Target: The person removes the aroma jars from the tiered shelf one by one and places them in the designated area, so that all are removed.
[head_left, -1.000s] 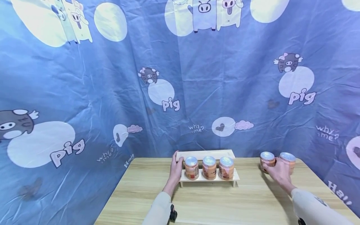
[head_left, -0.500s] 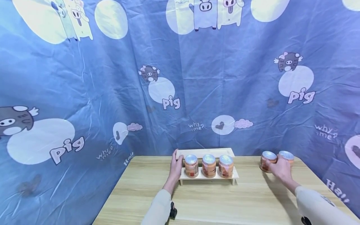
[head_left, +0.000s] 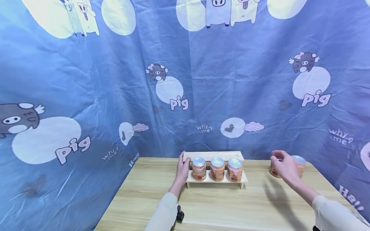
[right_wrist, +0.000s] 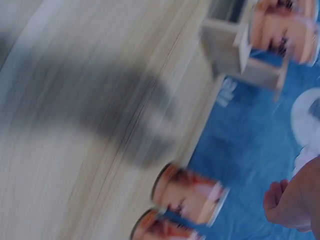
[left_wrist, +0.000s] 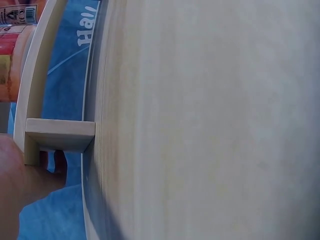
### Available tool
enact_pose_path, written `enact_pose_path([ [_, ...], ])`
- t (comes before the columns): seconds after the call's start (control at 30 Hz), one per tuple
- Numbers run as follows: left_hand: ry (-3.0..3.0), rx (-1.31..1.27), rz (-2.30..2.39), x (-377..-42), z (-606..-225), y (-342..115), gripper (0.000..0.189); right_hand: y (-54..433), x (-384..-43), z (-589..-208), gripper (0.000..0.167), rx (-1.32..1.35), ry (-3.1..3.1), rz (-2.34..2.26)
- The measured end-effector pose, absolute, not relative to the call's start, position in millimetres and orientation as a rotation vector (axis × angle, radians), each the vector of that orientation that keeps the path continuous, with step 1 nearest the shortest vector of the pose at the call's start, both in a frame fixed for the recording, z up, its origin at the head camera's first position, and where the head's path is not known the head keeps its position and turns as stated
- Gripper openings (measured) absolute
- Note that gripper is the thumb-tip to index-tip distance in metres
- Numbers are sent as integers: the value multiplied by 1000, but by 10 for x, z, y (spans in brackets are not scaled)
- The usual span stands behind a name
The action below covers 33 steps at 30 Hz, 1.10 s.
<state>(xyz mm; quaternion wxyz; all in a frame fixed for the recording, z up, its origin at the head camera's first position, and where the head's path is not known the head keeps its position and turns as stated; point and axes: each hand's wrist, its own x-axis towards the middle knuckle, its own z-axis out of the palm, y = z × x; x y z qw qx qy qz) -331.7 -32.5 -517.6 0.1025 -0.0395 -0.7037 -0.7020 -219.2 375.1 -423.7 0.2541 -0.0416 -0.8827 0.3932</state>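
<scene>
My left hand (head_left: pixel 182 170) grips the left end of a two-step wooden rack (head_left: pixel 214 156), thumb in front and fingers behind. On the lower step stand a left can (head_left: pixel 199 171), a middle can (head_left: pixel 217 171) and a right can (head_left: pixel 234 171), orange with silver lids. Over at the table's right, my right hand (head_left: pixel 286 168) hovers above two more such cans, fingers loosely bent and holding nothing. It partly hides the nearer-left can (head_left: pixel 272 171) and the other can (head_left: pixel 300 165). In the right wrist view, a gap separates the hand from both cans (right_wrist: pixel 189 195).
A pale wooden table (head_left: pixel 219 208) carries the rack and cans. Blue pig-print cloth (head_left: pixel 208 96) hangs right behind the table's back edge and along both sides. The rack's top step (head_left: pixel 212 156) bears no can.
My right hand has let go of the can at the right and risen off it. That can now stands beside the other one. The left hand stays on the rack.
</scene>
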Motion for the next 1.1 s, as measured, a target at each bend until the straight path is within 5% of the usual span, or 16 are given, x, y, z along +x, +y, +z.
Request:
enact_pose_path([
  [0.3,-2054,-109,-2066,-3348,-5172,-315,69,3297,-2056,-4183,31,34,-2296,1199],
  [0.73,-2061,-115,-2061,-3338,-5221,-320,70,2961,-1922,-4525,77,-55,-2474,1624],
  [1.1,-2061,-106,-2054,-3315,-5205,-339,68,2683,-2045,-4710,89,54,-2447,1706],
])
